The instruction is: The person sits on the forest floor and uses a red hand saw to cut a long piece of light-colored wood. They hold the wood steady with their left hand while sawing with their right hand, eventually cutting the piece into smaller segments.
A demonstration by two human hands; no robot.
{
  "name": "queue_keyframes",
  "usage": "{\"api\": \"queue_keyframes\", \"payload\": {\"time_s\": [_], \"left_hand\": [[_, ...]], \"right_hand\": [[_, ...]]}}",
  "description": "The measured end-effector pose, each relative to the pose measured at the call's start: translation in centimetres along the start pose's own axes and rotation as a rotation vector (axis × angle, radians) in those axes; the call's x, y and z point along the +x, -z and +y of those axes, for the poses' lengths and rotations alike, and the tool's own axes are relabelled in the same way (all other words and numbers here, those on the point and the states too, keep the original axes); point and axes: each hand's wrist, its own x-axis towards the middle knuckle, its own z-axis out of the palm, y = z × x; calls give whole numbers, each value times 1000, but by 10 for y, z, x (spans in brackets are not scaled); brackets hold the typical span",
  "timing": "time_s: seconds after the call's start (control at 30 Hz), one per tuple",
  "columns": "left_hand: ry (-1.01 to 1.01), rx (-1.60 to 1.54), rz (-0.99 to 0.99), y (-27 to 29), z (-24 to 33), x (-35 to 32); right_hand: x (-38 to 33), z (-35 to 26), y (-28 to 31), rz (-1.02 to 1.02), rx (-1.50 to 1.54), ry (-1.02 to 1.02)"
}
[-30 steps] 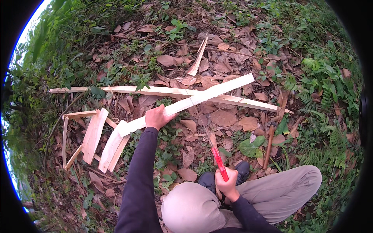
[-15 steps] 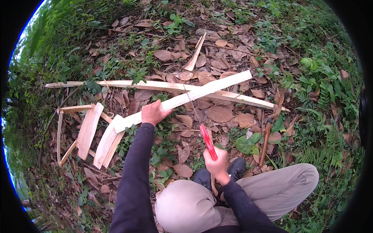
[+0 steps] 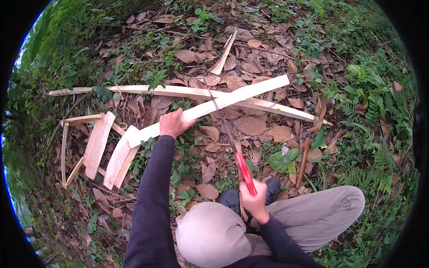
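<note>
My left hand (image 3: 174,123) is closed around a pale squared wooden plank (image 3: 250,93), which slants from lower left to upper right. Under its right half a longer wooden strip (image 3: 277,108) crosses it on the leaf litter. My right hand (image 3: 254,200) grips the red handle of a hand saw (image 3: 228,131). The saw's thin blade lies across the plank's middle, just left of the crossing, and its tip sticks out past the far edge. Whether the teeth have cut into the wood is too small to tell.
Several short boards (image 3: 99,145) lie at the left. Beyond the plank is a split wood piece (image 3: 223,53). A hammer-like tool with a wooden handle (image 3: 304,161) rests on the ground at the right. My shoes (image 3: 229,200) are close in front, with ferns (image 3: 375,165) far right.
The saw and my right hand have drawn back toward me, so less blade reaches past the plank. My left hand keeps its hold. The whole view has shifted slightly.
</note>
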Motion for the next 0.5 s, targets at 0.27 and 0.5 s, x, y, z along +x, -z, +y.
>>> {"api": "queue_keyframes", "payload": {"time_s": [0.27,0.5], "left_hand": [[-47,1,-1,1,4,2],[-26,-23,-10,1,7,1]], "right_hand": [[68,-4,-35,17,-15,34],[-27,4,6,54,-31,16]]}}
